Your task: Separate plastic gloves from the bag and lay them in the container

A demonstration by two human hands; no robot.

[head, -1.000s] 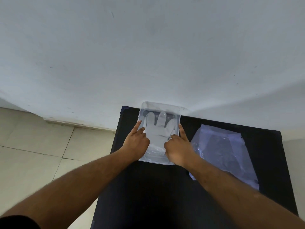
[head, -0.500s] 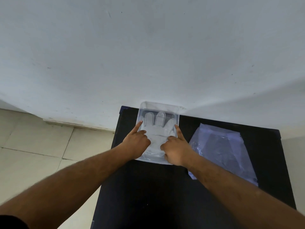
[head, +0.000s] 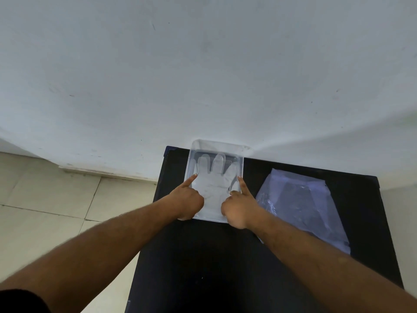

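Note:
A clear plastic container (head: pixel 242 164) stands at the far edge of the black table (head: pixel 203 267), against the wall. A translucent plastic glove (head: pixel 215 177) lies flat inside it, fingers pointing away from me. My left hand (head: pixel 187 199) is at the glove's left edge and my right hand (head: pixel 239 207) at its right edge. Each has the index finger stretched forward along the container's side and the other fingers curled onto the glove's lower part. The clear plastic bag (head: pixel 302 204) lies flat to the right of the container.
A white wall rises directly behind the table. Pale floor tiles (head: pixel 45 199) show to the left, below the table's left edge. My right forearm crosses the near left corner of the bag.
Both hands have stayed on the glove in the container, shifting slightly outward toward its side walls. The glove lies flatter. The bag has not moved.

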